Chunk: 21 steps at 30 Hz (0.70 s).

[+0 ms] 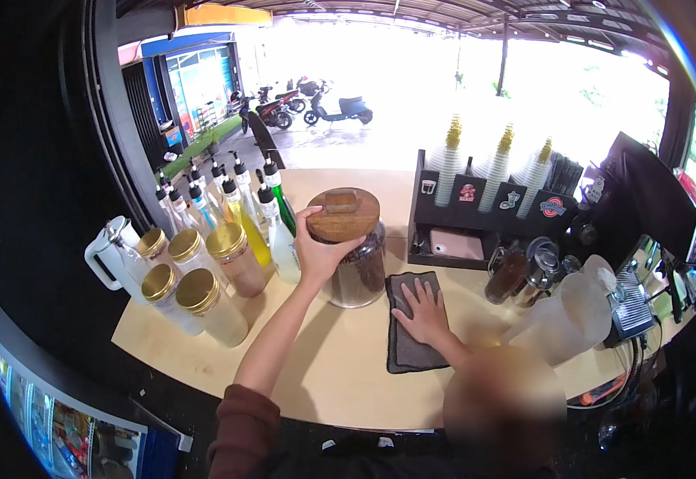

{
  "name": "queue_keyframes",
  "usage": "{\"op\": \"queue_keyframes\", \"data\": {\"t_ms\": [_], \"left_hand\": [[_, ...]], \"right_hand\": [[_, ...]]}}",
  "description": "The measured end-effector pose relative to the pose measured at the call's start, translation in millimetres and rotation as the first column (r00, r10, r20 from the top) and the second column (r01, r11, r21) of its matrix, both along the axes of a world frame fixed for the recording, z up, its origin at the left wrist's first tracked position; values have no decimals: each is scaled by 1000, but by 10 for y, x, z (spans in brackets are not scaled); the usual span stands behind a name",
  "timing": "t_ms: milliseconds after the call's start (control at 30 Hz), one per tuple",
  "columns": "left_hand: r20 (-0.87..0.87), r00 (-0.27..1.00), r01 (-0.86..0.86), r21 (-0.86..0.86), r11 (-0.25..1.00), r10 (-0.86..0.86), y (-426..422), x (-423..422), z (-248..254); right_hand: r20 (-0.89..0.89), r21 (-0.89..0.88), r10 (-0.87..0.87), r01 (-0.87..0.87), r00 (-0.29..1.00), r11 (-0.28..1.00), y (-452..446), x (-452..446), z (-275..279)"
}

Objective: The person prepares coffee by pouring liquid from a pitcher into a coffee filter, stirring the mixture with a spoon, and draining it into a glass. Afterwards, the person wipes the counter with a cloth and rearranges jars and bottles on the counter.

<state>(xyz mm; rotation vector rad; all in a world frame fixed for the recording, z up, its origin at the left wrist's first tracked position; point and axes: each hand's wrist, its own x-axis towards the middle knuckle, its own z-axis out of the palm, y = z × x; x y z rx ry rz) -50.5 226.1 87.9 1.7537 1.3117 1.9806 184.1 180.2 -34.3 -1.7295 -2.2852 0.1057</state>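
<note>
A glass jar [357, 275] with dark contents stands upright on the counter under a round wooden lid [322, 227] with a block handle. My left hand [322, 254] is closed around the lid's near-left edge, thumb along the front and fingers on the left side. The lid sits on the jar's mouth. Right of the jar lies a folded dark grey cloth [412, 351] with black edging. My right hand [424, 315] rests flat on this cloth, fingers spread.
Left on the wooden counter [324, 375] stand gold-lidded jars [214, 319], pump bottles [244, 219] and a white jug [116, 255]. A black organizer [484, 203] with stacked cups and a phone [456, 243] is behind the cloth. Frosted pitchers [575, 315] stand right. A blur covers the lower right.
</note>
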Motion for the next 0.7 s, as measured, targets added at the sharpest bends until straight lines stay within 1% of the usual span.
{"op": "queue_keyframes", "data": {"t_ms": [100, 167, 233, 367, 433, 567, 633, 700], "left_hand": [[37, 999, 27, 14, 1000, -28, 328, 153, 28], [21, 999, 28, 29, 999, -29, 541, 224, 27], [-5, 1000, 14, -9, 1000, -14, 687, 302, 47], [15, 999, 35, -18, 999, -35, 1006, 417, 6], [15, 1000, 21, -20, 1000, -20, 1127, 467, -5], [20, 998, 68, 4, 998, -68, 1228, 544, -39], [2, 1000, 28, -4, 1000, -28, 1266, 592, -33], [-4, 1000, 24, -19, 1000, -24, 1322, 647, -25]], "right_hand": [[-18, -7, 0, 0, 1000, 1000, 3, -5, -6], [-9, -10, 3, -3, 1000, 1000, 1, -1, 0], [-14, -18, 7, -7, 1000, 1000, 5, 3, 12], [-35, -5, 16, -17, 999, 1000, 25, 14, -20], [-30, -5, 10, -10, 999, 1000, 37, 22, -14], [-67, 9, 38, -38, 997, 999, 33, 29, -55], [-70, 50, 50, -47, 996, 998, 39, 29, -67], [-68, 42, 46, -43, 997, 998, 35, 25, -57]]}}
